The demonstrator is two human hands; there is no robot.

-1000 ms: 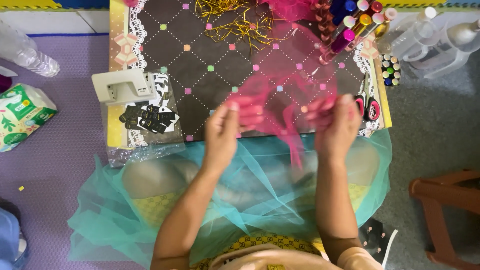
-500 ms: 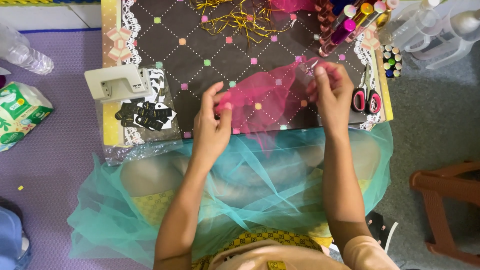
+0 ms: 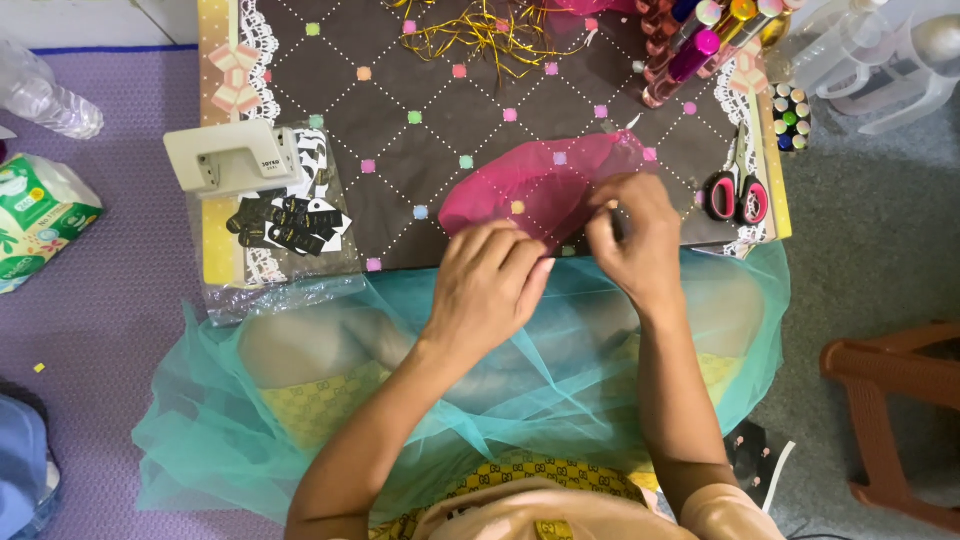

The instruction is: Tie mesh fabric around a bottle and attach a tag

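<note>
we see a folding or gathering step in hand, viewed from above: both hands work a piece of pink tulle (image 3: 545,185) lying on the dark patterned board (image 3: 420,70). our left hand (image 3: 490,285) lies with fingers together, pressing the near edge of the pink tulle flat. our right hand (image 3: 630,235) has its fingertips closed in a pinch on the right side of the same fabric. the tulle sits near the board's front edge, just left of the pink-handled scissors (image 3: 735,195). a sheet of turquoise tulle (image 3: 300,430) drapes over our lap below. a cream hole punch (image 3: 230,155) and small black tags (image 3: 285,220) rest at the left; gold cord (image 3: 480,30) and glitter tubes (image 3: 700,40) lie at the far edge. we judge that the next move calls for keeping the pinched fold tight while the flat hand steadies the slippery mesh.
</note>
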